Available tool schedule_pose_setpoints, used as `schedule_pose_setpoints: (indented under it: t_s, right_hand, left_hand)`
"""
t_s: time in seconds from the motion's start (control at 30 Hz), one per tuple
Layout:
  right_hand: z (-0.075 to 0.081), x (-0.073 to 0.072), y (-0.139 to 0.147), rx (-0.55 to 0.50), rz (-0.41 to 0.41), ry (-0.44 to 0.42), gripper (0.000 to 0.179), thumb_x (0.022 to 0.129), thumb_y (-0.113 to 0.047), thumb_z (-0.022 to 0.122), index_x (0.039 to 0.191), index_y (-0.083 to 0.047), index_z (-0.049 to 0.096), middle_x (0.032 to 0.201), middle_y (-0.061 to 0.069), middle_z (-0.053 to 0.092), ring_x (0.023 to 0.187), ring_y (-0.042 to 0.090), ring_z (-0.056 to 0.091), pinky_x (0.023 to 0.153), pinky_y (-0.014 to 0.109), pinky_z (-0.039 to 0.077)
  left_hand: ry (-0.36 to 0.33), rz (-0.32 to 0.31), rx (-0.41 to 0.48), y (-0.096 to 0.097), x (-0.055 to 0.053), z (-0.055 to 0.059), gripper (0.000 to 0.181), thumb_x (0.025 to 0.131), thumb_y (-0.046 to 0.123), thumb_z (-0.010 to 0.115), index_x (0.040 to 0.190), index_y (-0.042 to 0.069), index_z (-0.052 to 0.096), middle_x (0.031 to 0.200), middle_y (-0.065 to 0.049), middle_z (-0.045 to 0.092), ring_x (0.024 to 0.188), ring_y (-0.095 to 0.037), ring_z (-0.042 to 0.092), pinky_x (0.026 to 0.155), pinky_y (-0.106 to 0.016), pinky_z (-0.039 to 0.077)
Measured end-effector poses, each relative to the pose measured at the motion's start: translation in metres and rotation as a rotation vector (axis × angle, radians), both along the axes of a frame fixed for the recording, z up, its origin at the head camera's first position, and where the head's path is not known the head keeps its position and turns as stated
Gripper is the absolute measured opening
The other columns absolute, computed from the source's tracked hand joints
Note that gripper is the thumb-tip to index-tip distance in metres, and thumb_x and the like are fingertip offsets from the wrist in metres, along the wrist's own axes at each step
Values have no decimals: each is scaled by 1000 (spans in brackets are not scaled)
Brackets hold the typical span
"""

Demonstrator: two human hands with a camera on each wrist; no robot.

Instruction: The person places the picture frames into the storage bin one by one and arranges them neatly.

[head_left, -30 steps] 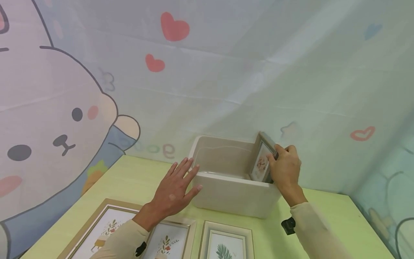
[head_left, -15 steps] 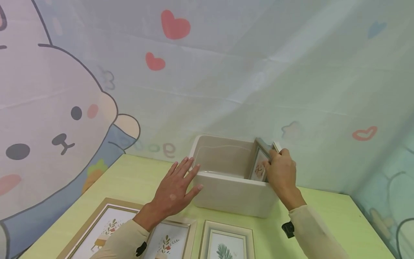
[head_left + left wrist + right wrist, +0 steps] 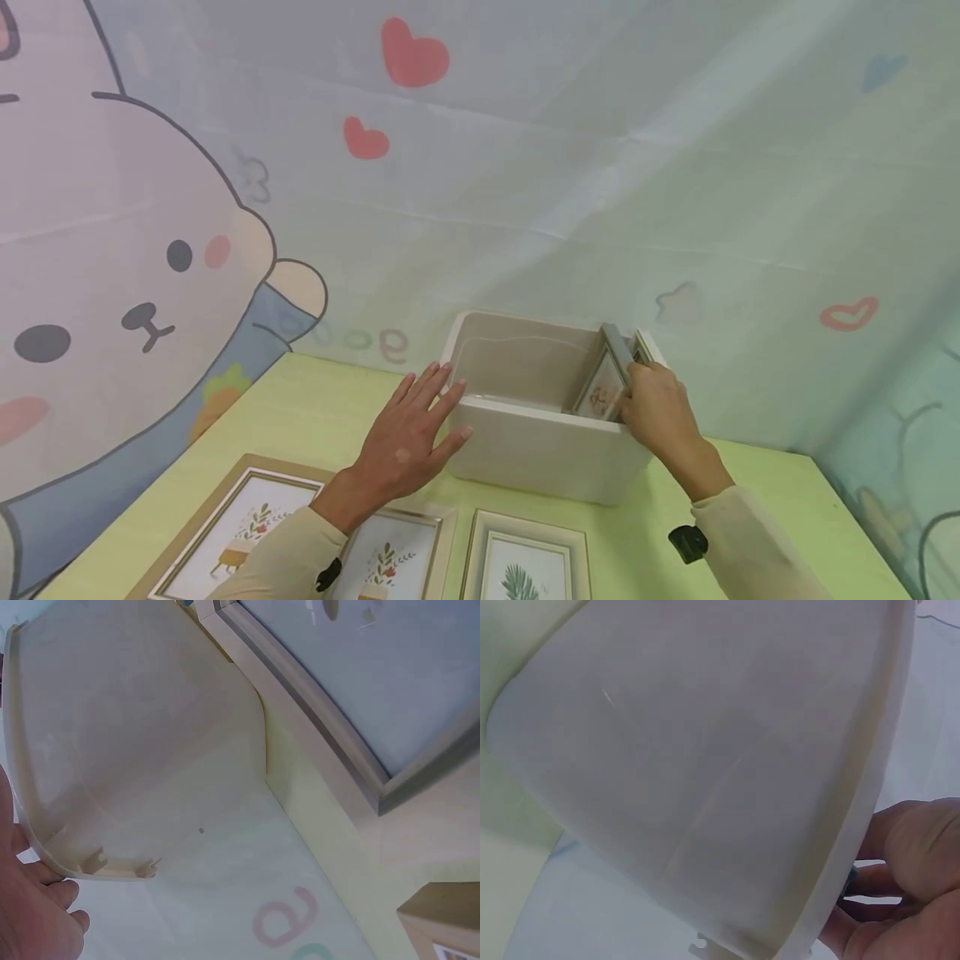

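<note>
A white plastic bin [image 3: 536,450] stands on the green table. My left hand [image 3: 401,433] rests with extended fingers at its left front corner. At the bin's right end my right hand [image 3: 663,408] reaches over the rim and grips a small grey picture frame [image 3: 602,390] that stands tilted inside. Its thumb side is near the frame's picture, and some of the fingers are hidden. Another frame's light edge [image 3: 642,343] shows between that frame and the bin's right wall. In the right wrist view the bin's outer wall [image 3: 705,750] hides most of what the fingers hold.
Three picture frames lie face up in front of the bin: a large tan one [image 3: 225,483], a middle one [image 3: 442,533] partly under the left forearm, and one with a green leaf print [image 3: 528,525]. A printed cloth [image 3: 525,208] hangs behind the table.
The grey frame has sunk lower into the bin, and my right hand has moved down with it. The light edge beside it has come into sight. My left hand has stayed in place.
</note>
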State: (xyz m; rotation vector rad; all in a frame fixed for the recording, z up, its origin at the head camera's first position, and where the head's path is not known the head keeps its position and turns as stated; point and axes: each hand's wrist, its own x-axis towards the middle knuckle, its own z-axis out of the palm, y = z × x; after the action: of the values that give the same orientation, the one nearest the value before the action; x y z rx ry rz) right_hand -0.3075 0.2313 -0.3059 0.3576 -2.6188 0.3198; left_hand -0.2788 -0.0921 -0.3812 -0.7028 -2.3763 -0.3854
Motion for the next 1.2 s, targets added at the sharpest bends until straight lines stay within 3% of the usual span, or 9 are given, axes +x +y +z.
schedule_pose_setpoints:
  t_s: [0.1, 0.27, 0.37, 0.6, 0.77, 0.93, 1.1, 1.2]
  right_hand:
    - [2, 1, -1, 52, 9, 39, 5, 78, 7, 66, 76, 6, 62, 71, 17, 60, 63, 25, 51, 53, 41, 44]
    - [3, 3, -6, 109, -22, 95, 10, 81, 1, 70, 75, 7, 64, 64, 16, 59, 54, 24, 49, 48, 39, 44]
    - [3, 4, -9, 105, -66, 94, 16, 85, -6, 70, 73, 4, 64, 59, 13, 56, 51, 23, 46, 43, 38, 42]
    - [5, 6, -5, 120, -161, 53, 23, 84, -5, 56, 61, -4, 53, 56, 11, 50, 51, 25, 44, 40, 37, 37]
    - [2, 7, -1, 191, -193, 126, 21, 85, -10, 60, 67, 0, 62, 66, 17, 55, 61, 33, 47, 51, 43, 40]
    - [-2, 9, 5, 194, -179, 189, 20, 88, -17, 67, 81, 1, 72, 89, 24, 61, 82, 42, 52, 64, 53, 42]
    - [-4, 12, 13, 169, -152, 169, 23, 90, -21, 69, 92, 1, 73, 121, 27, 63, 115, 46, 53, 92, 69, 37]
    - [-6, 12, 17, 146, -140, 149, 24, 90, -20, 70, 94, 3, 72, 124, 26, 63, 123, 45, 51, 100, 70, 33]
  left_hand:
    - [-2, 2, 2, 0, 0, 0, 57, 98, 40, 59, 145, 9, 52, 156, -17, 43, 148, -32, 37, 121, -51, 26]
    - [-16, 1, 6, 0, 0, -1, 57, 98, 40, 58, 146, 9, 51, 156, -16, 43, 149, -31, 36, 122, -50, 25]
    - [-13, -3, 8, 1, 0, -1, 58, 98, 40, 58, 146, 9, 51, 156, -17, 43, 149, -31, 36, 122, -51, 26]
    - [-3, -3, 3, 1, -1, -1, 58, 98, 40, 58, 146, 9, 51, 156, -17, 43, 148, -32, 36, 121, -51, 27]
    - [2, -4, 9, 0, -1, -1, 58, 98, 40, 59, 146, 8, 52, 155, -18, 44, 148, -33, 37, 121, -51, 28]
    - [-1, -7, 12, 0, -1, -1, 58, 98, 39, 60, 146, 8, 52, 155, -18, 44, 148, -33, 37, 121, -51, 27]
    - [-5, -1, 13, 0, -1, -1, 58, 98, 40, 59, 146, 9, 52, 156, -17, 43, 148, -32, 37, 121, -51, 27]
    - [-8, -4, 15, 1, 0, -1, 57, 98, 40, 59, 146, 8, 52, 156, -17, 43, 148, -32, 36, 121, -51, 27]
